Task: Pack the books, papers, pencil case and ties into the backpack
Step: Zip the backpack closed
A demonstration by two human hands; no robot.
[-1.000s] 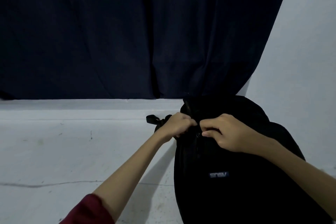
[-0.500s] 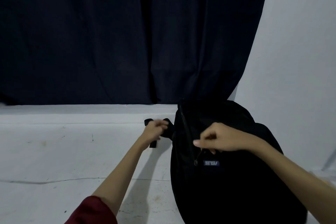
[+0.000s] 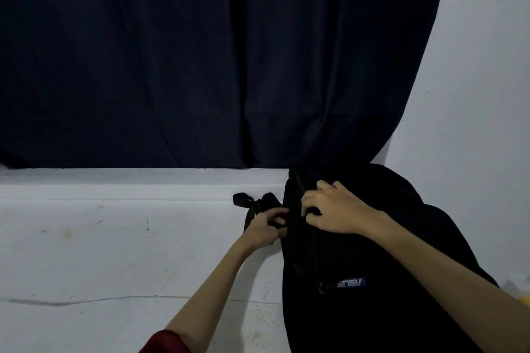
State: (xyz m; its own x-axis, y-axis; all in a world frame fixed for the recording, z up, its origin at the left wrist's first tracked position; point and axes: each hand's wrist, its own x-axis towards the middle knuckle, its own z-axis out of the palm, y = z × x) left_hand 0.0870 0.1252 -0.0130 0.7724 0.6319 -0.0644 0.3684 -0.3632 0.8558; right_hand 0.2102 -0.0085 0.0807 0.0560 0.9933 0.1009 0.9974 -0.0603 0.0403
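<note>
Resting on a scuffed white table (image 3: 100,252), black backpack (image 3: 387,281) stands at the right, near the wall (image 3: 487,94). Left of the backpack: bare table, dark curtain (image 3: 172,66) behind. Left hand (image 3: 265,228), fingers curled, pinches black strap (image 3: 252,203) at the backpack's left edge. Right hand (image 3: 334,209), fingers bent, grips fabric on the backpack's upper front. Zipper pull (image 3: 321,287) beside blue logo tag (image 3: 351,283).

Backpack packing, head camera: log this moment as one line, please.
backpack: upright on white surface | left hand: grips its left edge | right hand: fingers curled into top fabric | contents: hidden
</note>
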